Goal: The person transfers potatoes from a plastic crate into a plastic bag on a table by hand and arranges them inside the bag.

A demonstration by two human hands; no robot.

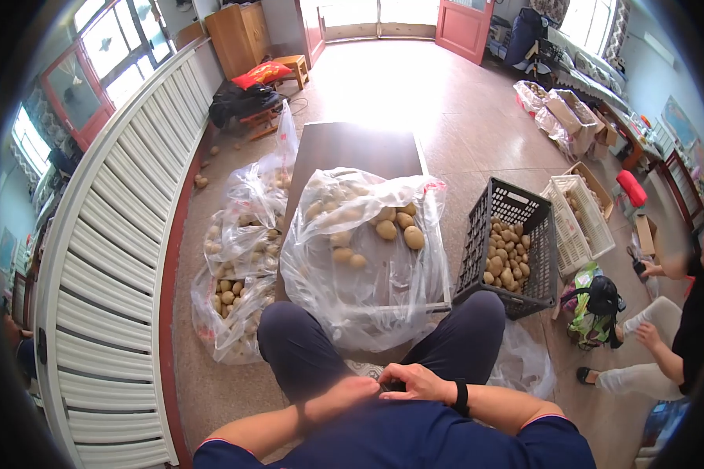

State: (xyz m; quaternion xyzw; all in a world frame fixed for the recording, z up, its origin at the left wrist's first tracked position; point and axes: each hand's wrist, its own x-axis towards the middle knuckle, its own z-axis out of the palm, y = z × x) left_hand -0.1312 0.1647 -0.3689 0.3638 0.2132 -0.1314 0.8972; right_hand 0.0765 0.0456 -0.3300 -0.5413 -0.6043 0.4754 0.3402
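Left hand (361, 389) and right hand (416, 381) rest together, curled, grip unclear. Crate (472, 250) looks part-filled with potatoes (507, 254); more remain in bag (344, 309) on desk (348, 148).

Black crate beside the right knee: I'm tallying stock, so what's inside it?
Potatoes lie loose inside the black crate, below its rim. Anything beneath the top ones is covered, so unseen.
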